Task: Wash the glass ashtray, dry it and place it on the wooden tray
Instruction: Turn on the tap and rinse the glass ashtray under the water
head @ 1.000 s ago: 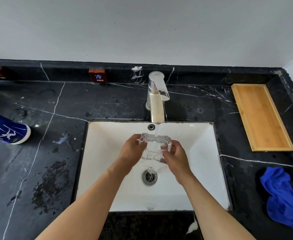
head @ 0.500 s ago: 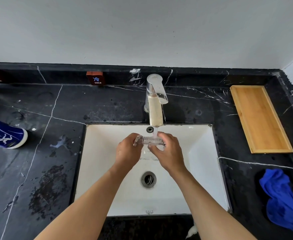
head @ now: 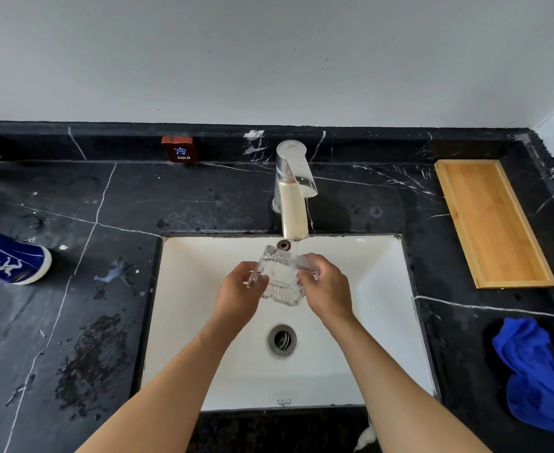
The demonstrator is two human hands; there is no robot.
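A clear ribbed glass ashtray [head: 280,277] is held tilted over the white sink [head: 380,289], right under the faucet [head: 293,191], with water running onto it. My left hand [head: 239,289] grips its left edge and my right hand [head: 328,286] grips its right edge. An empty wooden tray [head: 491,220] lies on the black counter at the back right. A crumpled blue cloth [head: 537,377] lies on the counter at the front right.
The sink drain [head: 282,340] sits below my hands. A blue bottle [head: 7,259] lies on the counter at the left edge. A small red "COLD" sign [head: 179,149] stands against the back ledge. Wet patches mark the black marble counter [head: 89,354] to the left.
The ashtray was held flat under the spout half a second ago; now it is tilted up toward me, with my hands spread to its two sides.
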